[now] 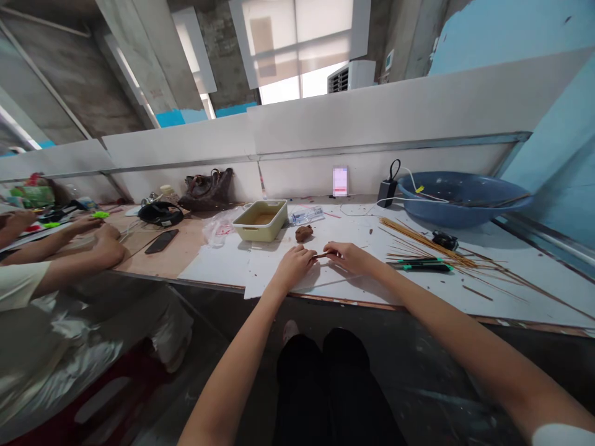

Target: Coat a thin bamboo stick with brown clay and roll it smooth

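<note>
Between my two hands runs a thin brown stick (320, 256), held low over the white paper at the front of the table. My left hand (296, 265) pinches its left end, the fingers pressed together. At the other end my right hand (346, 256) has thumb and fingers closed on it. Whether the brown on the stick is a coating or the stick itself, I cannot tell. Just beyond my hands sits a lump of brown clay-like material (304, 233). A pale green tub (261, 231) with something tan inside stands behind my left hand.
To the right lie many thin bamboo sticks (409, 238), a green-and-black utility knife (425, 265) and a small black object (445, 240). A blue basin (458, 207) stands behind them. A lit phone (340, 181) leans at the back. At left, a co-worker's hands (105, 244) rest near another phone (162, 241).
</note>
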The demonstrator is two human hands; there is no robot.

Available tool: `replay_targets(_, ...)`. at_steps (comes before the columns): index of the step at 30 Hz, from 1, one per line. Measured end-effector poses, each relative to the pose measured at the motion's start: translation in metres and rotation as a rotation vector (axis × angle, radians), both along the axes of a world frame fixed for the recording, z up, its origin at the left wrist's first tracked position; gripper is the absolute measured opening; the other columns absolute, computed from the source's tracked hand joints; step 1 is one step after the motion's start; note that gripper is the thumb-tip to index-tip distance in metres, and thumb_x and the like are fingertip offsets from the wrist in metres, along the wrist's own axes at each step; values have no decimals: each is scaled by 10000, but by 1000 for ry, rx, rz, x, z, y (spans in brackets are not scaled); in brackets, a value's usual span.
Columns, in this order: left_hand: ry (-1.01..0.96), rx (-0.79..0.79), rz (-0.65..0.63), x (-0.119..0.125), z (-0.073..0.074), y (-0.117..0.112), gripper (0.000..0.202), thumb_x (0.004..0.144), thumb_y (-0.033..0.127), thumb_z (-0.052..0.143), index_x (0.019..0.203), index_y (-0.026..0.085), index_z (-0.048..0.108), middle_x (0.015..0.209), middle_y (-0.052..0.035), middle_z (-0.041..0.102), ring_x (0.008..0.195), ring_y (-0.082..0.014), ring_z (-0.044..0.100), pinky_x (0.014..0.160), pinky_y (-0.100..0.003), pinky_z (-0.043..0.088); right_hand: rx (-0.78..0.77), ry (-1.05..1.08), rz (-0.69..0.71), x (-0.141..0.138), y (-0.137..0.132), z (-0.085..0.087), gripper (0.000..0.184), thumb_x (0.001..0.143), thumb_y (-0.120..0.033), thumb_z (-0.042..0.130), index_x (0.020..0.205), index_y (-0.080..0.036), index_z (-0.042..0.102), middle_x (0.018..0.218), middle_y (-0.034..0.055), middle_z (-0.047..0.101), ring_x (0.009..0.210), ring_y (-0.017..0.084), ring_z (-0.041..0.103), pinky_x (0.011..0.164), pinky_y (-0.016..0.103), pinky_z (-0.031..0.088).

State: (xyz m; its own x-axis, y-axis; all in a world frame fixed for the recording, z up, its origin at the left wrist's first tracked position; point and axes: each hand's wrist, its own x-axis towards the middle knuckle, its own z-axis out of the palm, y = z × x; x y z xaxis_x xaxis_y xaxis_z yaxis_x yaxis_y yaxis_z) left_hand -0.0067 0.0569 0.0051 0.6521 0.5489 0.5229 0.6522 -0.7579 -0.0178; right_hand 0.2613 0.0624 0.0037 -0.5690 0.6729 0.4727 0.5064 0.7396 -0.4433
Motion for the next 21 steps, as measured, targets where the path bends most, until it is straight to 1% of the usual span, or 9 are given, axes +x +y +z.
replay_targets(1, 11, 2, 5, 0, 0, 0, 119, 1074, 261, 710, 1144, 190, 775, 990, -91, 809, 999, -286, 711, 931, -432, 588, 6, -3, 3, -2, -2, 0, 170, 1084, -279, 628, 1207, -235, 737, 1025, 63, 817, 841, 216, 744, 812, 337, 583)
replay_targets(3, 16, 7, 3, 0, 0, -1, 111, 1086, 252, 691, 1111, 186, 776, 982, -89, 807, 988, -281, 707, 916, -426, 591, 45, -14, 3, -4, -4, -1, 188, 1060, -276, 682, 1231, -230, 743, 1120, 94, 819, 942, 248, 763, 877, 368, 597)
replay_targets(5, 5, 15, -7, -1, 1, -1, 115, 1091, 252, 687, 1113, 180, 774, 998, -91, 805, 994, -279, 704, 910, -425, 596, 132, -49, 3, -6, -6, -1, 238, 1051, -264, 705, 1280, -215, 743, 1206, 129, 812, 1062, 290, 769, 939, 410, 607)
replay_targets(8, -14, 24, -21, 0, 1, -2, 116, 1094, 251, 682, 1102, 189, 779, 1001, -92, 801, 997, -276, 704, 912, -424, 603, 244, -103, 13, -8, -6, -1, 217, 1084, -247, 657, 1270, -204, 761, 1182, 134, 818, 1081, 308, 774, 940, 440, 628)
replay_targets(12, -31, 27, -31, -1, 2, -3, 104, 1082, 247, 704, 1119, 202, 789, 995, -93, 804, 995, -275, 717, 916, -427, 614, 259, -101, 9, -8, -5, -3, 206, 1117, -245, 602, 1211, -206, 781, 1134, 128, 827, 1049, 308, 778, 942, 464, 640)
replay_targets(15, -59, 34, -26, -2, 2, -3, 166, 1080, 247, 713, 1228, 204, 773, 1029, -95, 815, 1015, -276, 730, 913, -420, 618, 269, -103, 12, -8, -5, -4, 210, 1110, -226, 603, 1218, -209, 782, 1136, 128, 831, 1053, 310, 781, 952, 478, 646)
replay_targets(17, -83, 34, -19, -2, 3, -4, 183, 1090, 251, 700, 1256, 201, 758, 1042, -93, 817, 1025, -274, 733, 909, -413, 617, 272, -98, 16, -7, -5, -4, 220, 1114, -230, 595, 1239, -210, 776, 1143, 129, 831, 1052, 308, 784, 955, 481, 649)
replay_targets(19, -91, 32, -13, -2, 4, -4, 136, 1104, 256, 675, 1191, 200, 763, 1017, -88, 813, 1007, -271, 729, 898, -410, 616, 275, -87, 16, -7, -6, -5, 243, 1125, -251, 580, 1285, -205, 757, 1185, 140, 826, 1071, 310, 786, 964, 486, 651)
replay_targets(21, -86, 27, -11, -2, 5, -5, 129, 1115, 257, 650, 1119, 199, 765, 978, -84, 805, 978, -268, 722, 883, -411, 616, 276, -75, 11, -7, -7, -5, 276, 1123, -276, 591, 1353, -199, 723, 1273, 160, 807, 1128, 319, 780, 996, 495, 646)
